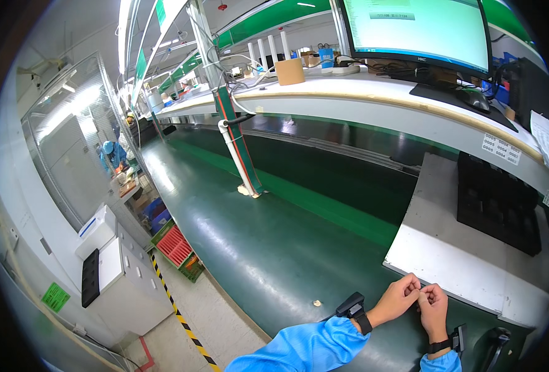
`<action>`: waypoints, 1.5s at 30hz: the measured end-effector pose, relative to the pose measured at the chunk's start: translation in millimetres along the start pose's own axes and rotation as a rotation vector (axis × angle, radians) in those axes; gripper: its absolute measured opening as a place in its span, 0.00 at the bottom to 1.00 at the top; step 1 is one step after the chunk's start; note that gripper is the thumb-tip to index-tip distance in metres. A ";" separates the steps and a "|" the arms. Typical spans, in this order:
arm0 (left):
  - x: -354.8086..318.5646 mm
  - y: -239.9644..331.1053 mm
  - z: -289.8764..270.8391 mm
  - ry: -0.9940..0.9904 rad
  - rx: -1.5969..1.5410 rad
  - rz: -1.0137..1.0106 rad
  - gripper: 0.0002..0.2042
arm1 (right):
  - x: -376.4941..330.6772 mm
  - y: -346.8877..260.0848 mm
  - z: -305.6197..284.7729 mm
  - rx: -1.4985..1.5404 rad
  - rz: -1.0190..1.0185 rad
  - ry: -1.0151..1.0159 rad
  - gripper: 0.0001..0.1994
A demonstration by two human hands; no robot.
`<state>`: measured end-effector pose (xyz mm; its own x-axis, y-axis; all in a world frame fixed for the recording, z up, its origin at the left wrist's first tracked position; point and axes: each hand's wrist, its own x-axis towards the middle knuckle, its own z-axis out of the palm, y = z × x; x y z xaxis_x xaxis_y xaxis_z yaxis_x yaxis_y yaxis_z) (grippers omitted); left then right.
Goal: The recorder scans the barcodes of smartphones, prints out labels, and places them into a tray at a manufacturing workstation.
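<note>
Your left hand [400, 296] and right hand [434, 304] meet fingertip to fingertip, pinched closed, at the near edge of the grey flat board [448, 248]; whether they hold anything is hidden.

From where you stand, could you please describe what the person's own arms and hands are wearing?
Both forearms are covered by bright blue smooth fabric sleeves ending at the wrist. The left hand and right hand are bare, without gloves. Each wrist carries a black strap holding a small black boxy device.

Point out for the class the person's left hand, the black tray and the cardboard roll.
left hand [400, 299], head view, on the knuckles.
black tray [496, 203], head view, on its middle.
cardboard roll [289, 72], head view, on its side.
</note>
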<state>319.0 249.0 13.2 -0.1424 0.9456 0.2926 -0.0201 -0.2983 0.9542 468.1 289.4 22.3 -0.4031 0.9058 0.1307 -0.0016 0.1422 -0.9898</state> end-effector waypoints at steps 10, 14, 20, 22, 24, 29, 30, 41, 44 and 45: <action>-0.1 -0.2 3.5 -0.036 -0.013 -0.017 0.06 | 0.0 4.6 -3.3 -0.003 -0.008 0.010 0.08; -0.4 6.2 3.4 -0.063 -0.041 -0.052 0.06 | 0.5 7.1 -6.8 0.001 -0.014 0.018 0.09; 2.2 -2.2 2.3 -0.053 -0.061 -0.023 0.06 | 1.7 8.9 -4.6 -0.014 -0.020 0.019 0.11; 1.5 -2.9 0.9 -0.055 -0.005 -0.003 0.06 | 1.6 9.8 -4.3 -0.022 -0.024 0.022 0.11; 3.7 -1.7 0.9 -0.056 -0.007 -0.011 0.06 | 1.0 7.7 -4.2 -0.029 -0.024 0.027 0.11; 1.9 -5.1 1.2 -0.041 -0.012 -0.012 0.06 | 0.7 5.2 -4.2 -0.014 -0.016 -0.003 0.09; 2.2 -6.9 1.9 -0.046 -0.014 -0.009 0.06 | 0.9 6.2 -4.8 -0.016 -0.019 0.002 0.09; 1.9 -13.2 0.8 -0.036 0.014 -0.009 0.08 | 2.0 7.0 -4.1 -0.029 -0.029 -0.016 0.09; 3.0 -14.4 -0.6 -0.038 0.022 -0.012 0.08 | 1.8 7.8 -3.2 -0.022 -0.023 -0.008 0.09; 3.5 -14.4 -0.3 -0.034 0.025 -0.010 0.08 | 2.2 7.2 -2.9 -0.027 -0.023 0.000 0.10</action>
<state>318.5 256.6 0.5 -0.1085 0.9524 0.2849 0.0031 -0.2863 0.9581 469.9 293.6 15.7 -0.4033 0.9021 0.1533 0.0137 0.1734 -0.9847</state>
